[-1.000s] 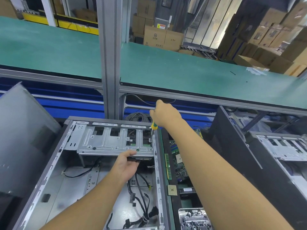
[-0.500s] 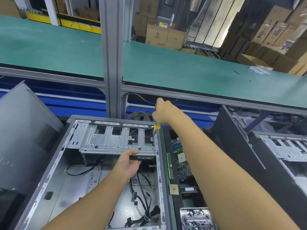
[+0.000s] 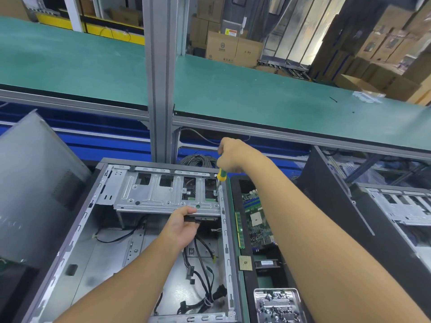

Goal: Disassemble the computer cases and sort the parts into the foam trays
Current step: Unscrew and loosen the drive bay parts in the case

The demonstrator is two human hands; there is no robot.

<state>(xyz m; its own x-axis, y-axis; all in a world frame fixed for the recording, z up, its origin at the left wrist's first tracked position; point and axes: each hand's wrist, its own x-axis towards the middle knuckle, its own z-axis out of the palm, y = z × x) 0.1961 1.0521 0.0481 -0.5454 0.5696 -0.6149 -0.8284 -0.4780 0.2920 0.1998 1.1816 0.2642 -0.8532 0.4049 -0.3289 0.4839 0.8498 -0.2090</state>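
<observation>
Head view: our right hand (image 3: 234,157) grips a screwdriver (image 3: 221,176) at the right corner of the drive cage (image 3: 149,194). Our left hand (image 3: 183,227) clasps its near edge.

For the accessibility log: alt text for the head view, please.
The right hand holds a screwdriver down on the metal drive cage of an open computer case; the left hand grips a black part under the cage's front edge.

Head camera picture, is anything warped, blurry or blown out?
Head view: wide-angle lens bows the green work surface and swells the right forearm; cardboard boxes at upper right are soft; screwdriver and drive cage look sharp and evenly lit.
</observation>
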